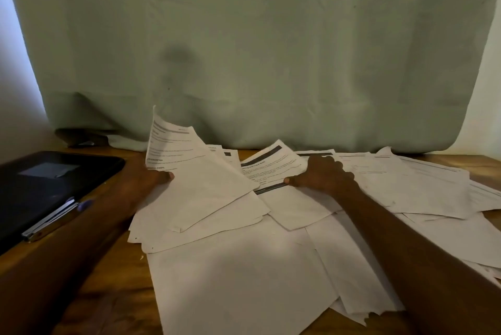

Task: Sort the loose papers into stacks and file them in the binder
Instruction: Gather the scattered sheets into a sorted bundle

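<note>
The papers (284, 226) lie fanned over the wooden surface (113, 280), overlapping, with no tidy stack yet. The left hand (151, 180) pinches a sheet (189, 166) by its left edge, tilting its far end up. The right hand (322, 174) rests curled on a printed page (271, 166), thumb along its near edge. The binder (46, 188) lies closed to the left, nearer the left hand, so filing would probably go leftward.
</note>
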